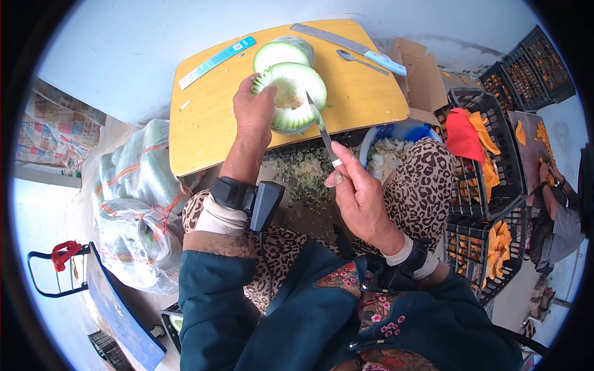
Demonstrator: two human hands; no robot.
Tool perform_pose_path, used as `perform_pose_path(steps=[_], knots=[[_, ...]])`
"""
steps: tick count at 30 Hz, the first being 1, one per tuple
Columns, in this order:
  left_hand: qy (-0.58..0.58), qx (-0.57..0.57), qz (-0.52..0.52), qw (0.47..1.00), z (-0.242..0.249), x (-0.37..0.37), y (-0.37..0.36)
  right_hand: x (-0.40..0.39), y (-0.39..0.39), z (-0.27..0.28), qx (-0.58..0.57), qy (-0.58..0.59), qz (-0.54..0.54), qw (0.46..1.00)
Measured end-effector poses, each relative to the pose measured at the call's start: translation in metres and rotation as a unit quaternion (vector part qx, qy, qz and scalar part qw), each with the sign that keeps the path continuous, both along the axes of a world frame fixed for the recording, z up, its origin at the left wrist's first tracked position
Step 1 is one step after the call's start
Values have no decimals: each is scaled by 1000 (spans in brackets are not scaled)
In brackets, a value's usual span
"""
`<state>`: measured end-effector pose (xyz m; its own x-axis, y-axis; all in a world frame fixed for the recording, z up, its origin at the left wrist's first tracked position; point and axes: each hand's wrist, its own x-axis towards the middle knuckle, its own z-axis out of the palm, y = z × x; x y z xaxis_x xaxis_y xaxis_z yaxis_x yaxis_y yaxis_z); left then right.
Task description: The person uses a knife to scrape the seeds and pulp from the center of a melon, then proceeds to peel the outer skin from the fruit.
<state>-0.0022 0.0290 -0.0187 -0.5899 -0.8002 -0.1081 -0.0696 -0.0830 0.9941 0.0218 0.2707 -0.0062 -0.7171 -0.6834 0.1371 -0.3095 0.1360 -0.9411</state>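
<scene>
White walls stand behind a small yellow table (210,123) that sits in front of the person. On the table is a round green melon slice (297,93) with a soft pale middle. The left hand (253,111) holds the slice by its left edge, fingers curled around the rim. The right hand (359,191) pinches a thin knife (320,127), and the blade tip touches the slice's right side. Another melon piece (278,52) lies just behind the slice. A spoon (359,60) and a long knife (349,46) rest near the table's far edge. Black crates (476,204) with orange pieces stand on the right.
</scene>
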Motion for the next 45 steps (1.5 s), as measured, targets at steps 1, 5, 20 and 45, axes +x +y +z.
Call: perform_pose_path(steps=[1, 5, 20, 45], knots=[[2, 0, 0, 1000, -1, 0, 0, 0, 0, 0, -1, 3, -1, 1000], [1, -3, 2, 1000, 2, 1, 2, 1, 0, -1, -1, -2, 0, 1000], [16, 17, 32, 999, -2, 0, 6, -2, 1, 2, 16, -12, 4, 1000], [-6, -1, 35, 999, -7, -1, 2, 6, 2, 4, 19, 32, -10, 999]])
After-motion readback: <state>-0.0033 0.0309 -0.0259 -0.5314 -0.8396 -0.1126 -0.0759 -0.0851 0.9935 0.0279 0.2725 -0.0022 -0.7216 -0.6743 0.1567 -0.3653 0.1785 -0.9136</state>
